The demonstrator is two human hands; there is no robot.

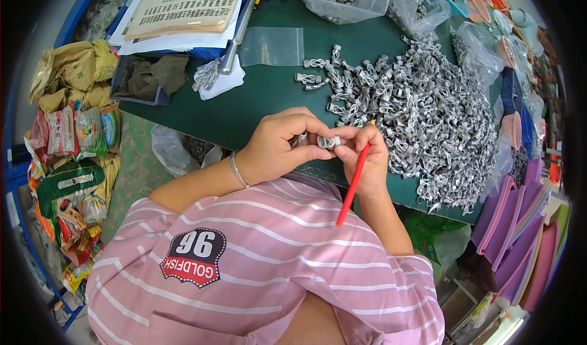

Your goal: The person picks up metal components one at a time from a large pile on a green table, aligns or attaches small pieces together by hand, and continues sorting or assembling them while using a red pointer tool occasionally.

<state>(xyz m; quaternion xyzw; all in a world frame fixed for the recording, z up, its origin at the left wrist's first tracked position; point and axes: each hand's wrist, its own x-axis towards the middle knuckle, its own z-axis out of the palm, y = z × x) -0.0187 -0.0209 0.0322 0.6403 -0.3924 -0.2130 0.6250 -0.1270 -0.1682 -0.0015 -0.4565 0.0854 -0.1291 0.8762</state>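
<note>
Head view: your left hand [275, 146] pinches a small metal clip [329, 142] between fingertips, just above the table [269, 94] edge; your right hand [365, 155] clenches a red pencil [353, 186]. The clip looks light, stiff, slick: grip its flat sides.

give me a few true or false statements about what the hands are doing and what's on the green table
1. The left hand pinches a small metal clip. True.
2. The right hand holds a blue pen. False: it holds a red stick tool.
3. A big pile of metal clips lies on the green table. True.
4. The left wrist is bare. False: it wears a thin silver bracelet.
5. An empty clear plastic bag lies flat on the table. True.
</note>
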